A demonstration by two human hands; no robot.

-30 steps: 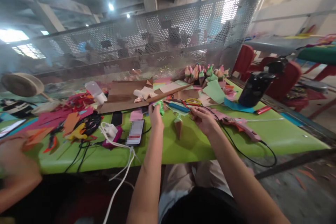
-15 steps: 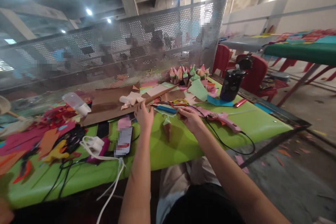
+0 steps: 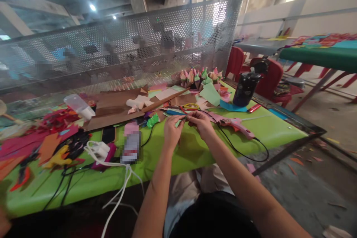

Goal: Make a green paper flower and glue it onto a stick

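Observation:
My left hand (image 3: 170,132) and my right hand (image 3: 201,124) meet over the green table (image 3: 267,128), fingers pinched together. Between the fingertips is a small paper cone (image 3: 179,122) with a pale green top, mostly hidden by my left hand. A crumpled green paper piece (image 3: 153,120) lies loose on the table to the left of my left hand. A pink glue gun (image 3: 237,123) with a black cord lies just right of my right hand. Scissors (image 3: 189,108) rest beyond my hands.
A phone (image 3: 131,148) and a white charger (image 3: 99,149) lie to the left among coloured paper scraps. Brown cardboard (image 3: 111,108), a white bottle (image 3: 78,106), several finished paper cones (image 3: 199,76) and a black bottle (image 3: 245,88) stand before a perforated metal screen (image 3: 125,52). Red chairs (image 3: 269,78) are at right.
My left hand has let go of the crumpled green piece by the cardboard and moved right to join my right hand on the cone. The view has swung slightly.

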